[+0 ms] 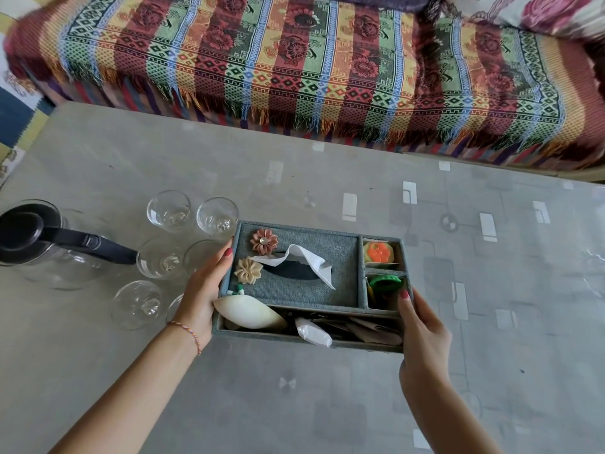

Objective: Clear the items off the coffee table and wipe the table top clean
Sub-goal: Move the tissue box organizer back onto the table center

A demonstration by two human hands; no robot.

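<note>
Head view, clearing barely begun: grey tissue-box organiser (307, 280) on the surface (294, 404), gripped at its ends by left hand (203, 290) and right hand (422, 332); kettle (39, 240) and glasses (168, 209) remain at left; wiping apparently not started.

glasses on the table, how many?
6: two at the back, two in the middle, two in front; the last is mostly hidden by the left hand.
</note>
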